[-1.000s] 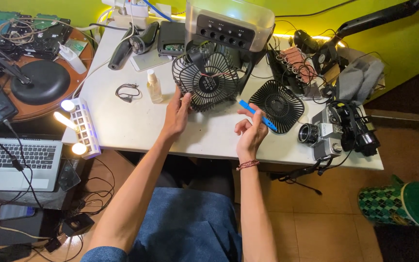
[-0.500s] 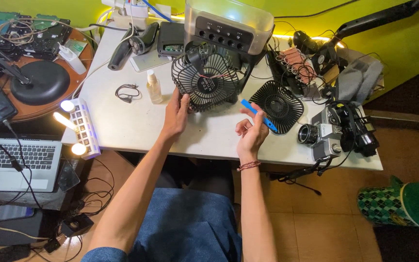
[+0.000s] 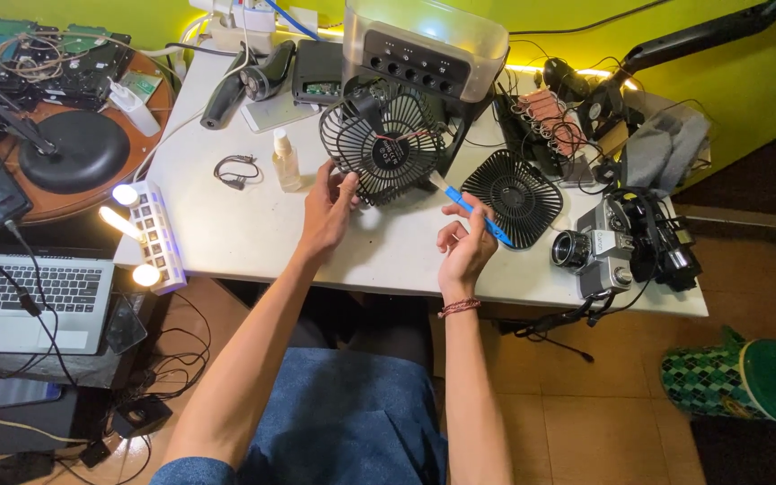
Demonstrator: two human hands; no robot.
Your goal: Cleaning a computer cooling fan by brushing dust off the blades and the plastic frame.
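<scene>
Pinching a slim blue plastic tool (image 3: 473, 208), the right hand (image 3: 465, 247) nears the left hand (image 3: 327, 211)'s grip on a round black wire fan cage (image 3: 386, 153).

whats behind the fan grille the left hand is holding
Through the fan grille a dark hub and red wire show. Behind it stands a grey box with knobs; its lower front is covered by the grille.

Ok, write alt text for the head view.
Seen from above, a person's left hand steadies a round black plastic fan grille on a cluttered white table, while the right hand holds a slim blue-handled tool beside it.
</scene>
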